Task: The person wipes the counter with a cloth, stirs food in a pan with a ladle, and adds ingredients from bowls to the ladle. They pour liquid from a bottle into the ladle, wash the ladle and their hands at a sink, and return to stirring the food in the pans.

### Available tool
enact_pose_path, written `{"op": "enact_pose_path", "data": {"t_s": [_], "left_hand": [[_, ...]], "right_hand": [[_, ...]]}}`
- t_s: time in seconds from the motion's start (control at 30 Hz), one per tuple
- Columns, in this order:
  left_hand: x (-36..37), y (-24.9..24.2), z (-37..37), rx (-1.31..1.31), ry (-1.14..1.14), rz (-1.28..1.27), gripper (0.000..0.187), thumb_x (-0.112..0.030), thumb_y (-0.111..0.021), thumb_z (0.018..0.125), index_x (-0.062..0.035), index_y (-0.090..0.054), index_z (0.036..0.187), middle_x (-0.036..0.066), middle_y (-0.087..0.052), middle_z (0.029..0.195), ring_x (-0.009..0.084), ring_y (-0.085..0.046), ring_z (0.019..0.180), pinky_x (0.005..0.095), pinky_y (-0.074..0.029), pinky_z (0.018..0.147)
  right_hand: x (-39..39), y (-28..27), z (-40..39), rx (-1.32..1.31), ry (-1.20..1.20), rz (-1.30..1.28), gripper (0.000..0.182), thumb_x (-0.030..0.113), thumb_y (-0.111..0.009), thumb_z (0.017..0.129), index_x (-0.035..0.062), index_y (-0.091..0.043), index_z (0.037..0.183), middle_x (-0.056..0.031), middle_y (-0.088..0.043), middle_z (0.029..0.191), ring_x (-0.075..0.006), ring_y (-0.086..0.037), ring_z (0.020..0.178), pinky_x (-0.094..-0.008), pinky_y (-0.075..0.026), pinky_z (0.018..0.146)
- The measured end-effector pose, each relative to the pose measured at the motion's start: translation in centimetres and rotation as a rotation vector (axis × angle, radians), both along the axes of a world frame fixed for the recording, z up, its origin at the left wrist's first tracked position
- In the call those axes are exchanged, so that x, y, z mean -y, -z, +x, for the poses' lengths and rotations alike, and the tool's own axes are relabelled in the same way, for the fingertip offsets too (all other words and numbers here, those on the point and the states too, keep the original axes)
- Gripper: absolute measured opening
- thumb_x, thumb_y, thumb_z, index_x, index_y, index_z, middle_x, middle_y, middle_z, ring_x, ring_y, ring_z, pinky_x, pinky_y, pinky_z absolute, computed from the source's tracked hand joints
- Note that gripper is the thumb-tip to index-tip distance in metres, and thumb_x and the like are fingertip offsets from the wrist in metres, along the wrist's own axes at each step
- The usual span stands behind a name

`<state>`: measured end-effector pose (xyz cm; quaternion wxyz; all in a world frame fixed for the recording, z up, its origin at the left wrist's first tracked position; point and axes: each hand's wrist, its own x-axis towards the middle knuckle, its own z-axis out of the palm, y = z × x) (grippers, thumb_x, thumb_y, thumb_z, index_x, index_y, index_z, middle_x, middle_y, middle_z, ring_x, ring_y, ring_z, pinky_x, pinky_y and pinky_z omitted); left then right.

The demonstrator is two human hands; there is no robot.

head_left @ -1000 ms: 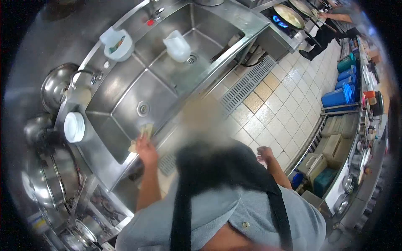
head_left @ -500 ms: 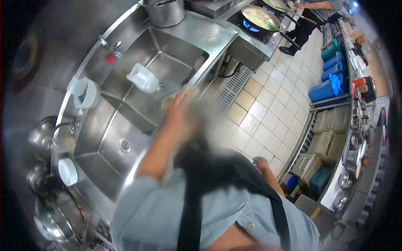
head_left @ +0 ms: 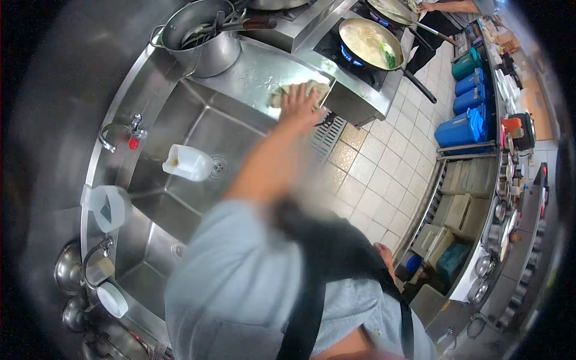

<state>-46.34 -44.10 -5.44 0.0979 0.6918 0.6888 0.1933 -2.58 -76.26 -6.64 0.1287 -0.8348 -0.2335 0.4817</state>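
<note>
The left hand (head_left: 300,101) is stretched out over the wet stainless-steel counter (head_left: 252,72) at the far end of the sink, fingers spread flat and pressing down on a crumpled pale yellowish cloth (head_left: 312,87). The cloth lies near the counter's front edge, bunched under the palm and poking out on both sides of it. The right hand (head_left: 384,252) hangs low by the person's side, over the tiled floor (head_left: 384,162); only a sliver of it shows past the black apron strap, so whether it is curled or loose I cannot tell.

Just behind the cloth, at the counter's back corner, stands a large round steel pot (head_left: 201,42) with utensil handles sticking out of it. To the right of the counter, a wide wok of pale broth with greens (head_left: 369,42) sits over a blue gas flame. Down in the steel sink basin (head_left: 228,138), a white plastic jug (head_left: 187,163) lies on its side beside the drain. A translucent plastic tub (head_left: 108,207) rests on the sink's back rim. At the top edge, another person's arm (head_left: 450,7) reaches toward a second wok.
</note>
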Motion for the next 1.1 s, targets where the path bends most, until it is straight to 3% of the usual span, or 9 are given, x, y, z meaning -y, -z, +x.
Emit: {"op": "enact_pose_path", "data": {"t_s": [0.1,0.3,0.43,0.6,0.67,0.73,0.87,1.0,1.1], "left_hand": [[-3.4,-0.4,-6.7,0.046,-0.159,-0.119,0.061,-0.041,-0.051,0.092,-0.0199,-0.034,0.146,0.015,-0.022,0.155,0.0396,-0.018,0.142,0.0564,-0.019,0.112],[0.4,0.9,-18.7,-0.339,-0.483,0.071,0.050,-0.017,-0.058,0.086,-0.0193,-0.051,0.136,0.020,-0.051,0.134,0.0375,-0.047,0.124,0.0433,-0.036,0.106],[5.3,1.1,-20.8,-0.165,-0.690,-0.049,0.039,-0.013,-0.059,0.081,-0.0041,-0.062,0.119,0.016,-0.062,0.119,0.0309,-0.060,0.106,0.0395,-0.047,0.092],[5.2,-2.1,-13.3,0.427,-0.910,0.136,0.035,-0.009,-0.058,0.084,0.0017,-0.061,0.117,0.015,-0.067,0.107,0.0278,-0.066,0.090,0.0363,-0.050,0.082],[2.7,-5.9,-8.8,1.086,-0.789,0.171,0.035,-0.007,-0.058,0.085,0.0006,-0.060,0.120,0.013,-0.067,0.107,0.0233,-0.064,0.093,0.0336,-0.049,0.082],[-0.6,-6.4,-7.1,1.088,-0.615,0.202,0.037,-0.006,-0.059,0.086,0.0012,-0.058,0.123,0.011,-0.066,0.105,0.0219,-0.063,0.094,0.0329,-0.048,0.084],[-8.2,-11.0,-2.1,0.569,-0.484,0.155,0.041,-0.009,-0.061,0.086,-0.0012,-0.056,0.126,0.017,-0.064,0.115,0.0260,-0.062,0.102,0.0340,-0.047,0.088],[-17.0,-4.3,-3.3,0.237,-0.322,0.134,0.041,-0.014,-0.057,0.089,-0.0030,-0.055,0.129,0.020,-0.061,0.122,0.0310,-0.060,0.107,0.0365,-0.045,0.093],[-20.6,-0.4,-1.6,-0.086,-0.258,-0.343,0.046,-0.018,-0.052,0.090,-0.0055,-0.050,0.134,0.022,-0.054,0.131,0.0344,-0.056,0.114,0.0440,-0.043,0.097]], "right_hand": [[0.3,3.7,2.6,-0.232,-0.212,0.081,0.036,0.025,-0.063,0.088,0.0006,-0.060,0.115,-0.0107,-0.064,0.088,-0.0194,-0.061,0.064,-0.0307,-0.047,0.051],[-0.9,1.6,3.5,-0.109,0.017,0.032,0.038,0.024,-0.063,0.087,-0.0021,-0.059,0.114,-0.0126,-0.063,0.091,-0.0199,-0.061,0.068,-0.0301,-0.047,0.053],[0.7,4.9,7.6,-0.098,0.102,-0.002,0.038,0.025,-0.062,0.088,-0.0008,-0.059,0.115,-0.0133,-0.064,0.089,-0.0213,-0.062,0.069,-0.0319,-0.048,0.055],[0.6,8.6,12.8,-0.148,0.130,-0.079,0.037,0.024,-0.062,0.089,0.0005,-0.059,0.117,-0.0134,-0.064,0.089,-0.0218,-0.062,0.066,-0.0328,-0.049,0.053],[-0.9,9.2,14.7,-0.173,0.154,-0.099,0.037,0.024,-0.061,0.089,0.0011,-0.058,0.117,-0.0134,-0.064,0.089,-0.0220,-0.062,0.065,-0.0331,-0.050,0.052],[-3.3,9.9,17.1,-0.207,0.199,-0.105,0.036,0.024,-0.061,0.090,0.0016,-0.058,0.118,-0.0135,-0.064,0.089,-0.0222,-0.062,0.064,-0.0335,-0.050,0.051],[-10.8,9.8,19.7,-0.224,0.234,-0.031,0.036,0.024,-0.060,0.090,0.0026,-0.057,0.119,-0.0136,-0.064,0.089,-0.0226,-0.062,0.061,-0.0342,-0.051,0.049],[-16.9,6.6,19.7,-0.186,0.216,0.069,0.040,0.025,-0.061,0.090,0.0017,-0.054,0.123,-0.0135,-0.063,0.092,-0.0217,-0.062,0.061,-0.0321,-0.050,0.048],[-19.1,5.5,20.1,-0.187,0.246,0.124,0.043,0.026,-0.061,0.090,0.0014,-0.053,0.124,-0.0135,-0.063,0.094,-0.0213,-0.062,0.061,-0.0302,-0.050,0.048]]}}
